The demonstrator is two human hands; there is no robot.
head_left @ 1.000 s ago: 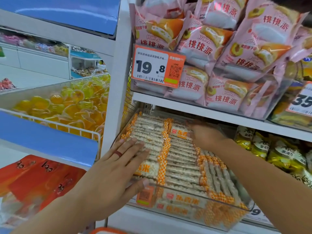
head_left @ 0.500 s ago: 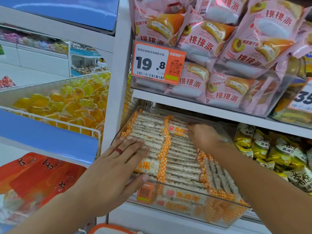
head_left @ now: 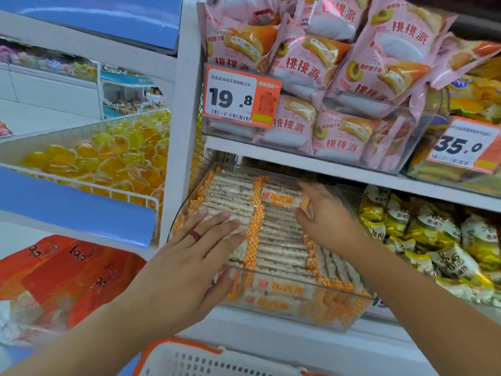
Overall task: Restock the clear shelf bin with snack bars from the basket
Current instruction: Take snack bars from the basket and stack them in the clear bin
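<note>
A clear shelf bin (head_left: 271,316) on the lower shelf (head_left: 271,346) is shown packed with rows of snack bars (head_left: 282,248) in clear wrappers with orange-checked ends. The left hand (head_left: 187,264) is laid flat on the front-left rows, fingers (head_left: 217,217) straight and spread, a red ring (head_left: 194,235) worn on one. The right hand (head_left: 325,215) is seen deeper in the bin — its fingers and thumb pinched on the end of one labelled bar (head_left: 280,200) lying on top. The rim of a white-and-orange basket (head_left: 184,348) is visible below — its contents cannot be made out.
</note>
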